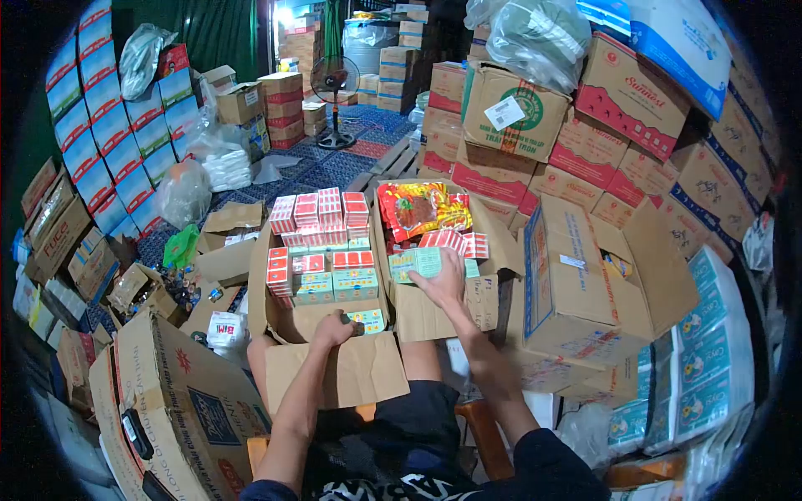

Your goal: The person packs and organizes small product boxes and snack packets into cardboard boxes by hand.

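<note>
A mint-green carton (pixel 428 261) is sitting within the closed right hand (pixel 444 282), over the right box (pixel 422 321). Stacked cartons (pixel 314 290) are filling most of the left box (pixel 368 371), at whose near side the left hand (pixel 332 330) is resting, closure indeterminate.

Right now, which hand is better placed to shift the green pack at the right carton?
Right, I'd judge: the right hand has its fingers on the green pack, while the left hand is low at the left carton.
</note>
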Motion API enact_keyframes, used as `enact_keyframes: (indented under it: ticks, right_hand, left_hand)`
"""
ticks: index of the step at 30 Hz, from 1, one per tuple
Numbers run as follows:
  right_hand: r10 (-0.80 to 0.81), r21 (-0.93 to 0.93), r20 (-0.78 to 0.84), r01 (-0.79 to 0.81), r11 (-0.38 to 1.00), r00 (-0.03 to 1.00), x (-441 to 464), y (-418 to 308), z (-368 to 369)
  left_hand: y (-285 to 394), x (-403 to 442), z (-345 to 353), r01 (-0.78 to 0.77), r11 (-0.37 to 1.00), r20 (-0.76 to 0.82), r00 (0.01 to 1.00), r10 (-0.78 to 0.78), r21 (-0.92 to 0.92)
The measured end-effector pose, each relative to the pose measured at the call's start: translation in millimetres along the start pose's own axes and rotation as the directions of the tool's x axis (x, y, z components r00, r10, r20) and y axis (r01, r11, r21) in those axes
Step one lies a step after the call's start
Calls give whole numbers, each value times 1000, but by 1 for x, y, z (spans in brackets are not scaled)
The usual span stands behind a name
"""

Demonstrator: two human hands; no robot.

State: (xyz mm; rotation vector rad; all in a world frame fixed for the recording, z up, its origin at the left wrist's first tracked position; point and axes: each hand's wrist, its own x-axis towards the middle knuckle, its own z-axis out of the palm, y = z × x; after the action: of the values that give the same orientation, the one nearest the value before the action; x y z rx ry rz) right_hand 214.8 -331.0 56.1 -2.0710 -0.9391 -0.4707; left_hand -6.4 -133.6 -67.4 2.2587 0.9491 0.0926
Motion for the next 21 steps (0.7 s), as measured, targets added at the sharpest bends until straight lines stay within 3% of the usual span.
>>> enact_keyframes:
  ticks: [5,11,13,14,17,21]
  right_hand:
    - [-108,9,-212,113,994,971,-33,-21,-10]
    - [-155,12,-243,163,987,958,-64,-20,-14]
    - [-146,20,-227,155,988,963,-75,-18,-12]
    - [-134,20,-223,142,990,965,-80,-18,-11]
    - [-132,-5,-230,135,991,964,-87,-18,-4]
    - [-141,-8,-224,142,990,964,-100,-8,6]
  left_hand:
    - [-3,6,-5,-7,1000,-6,1000,7,-16]
    - [7,-7,-4,6,1000,-11,1000,-5,25]
    - [28,-26,-12,-137,990,-258,958,126,-26]
    - [30,-29,-7,-133,991,-246,961,124,-21]
    - [45,-34,-6,-470,852,-456,826,333,-230]
    - [101,-57,8,-521,751,-449,829,332,-406]
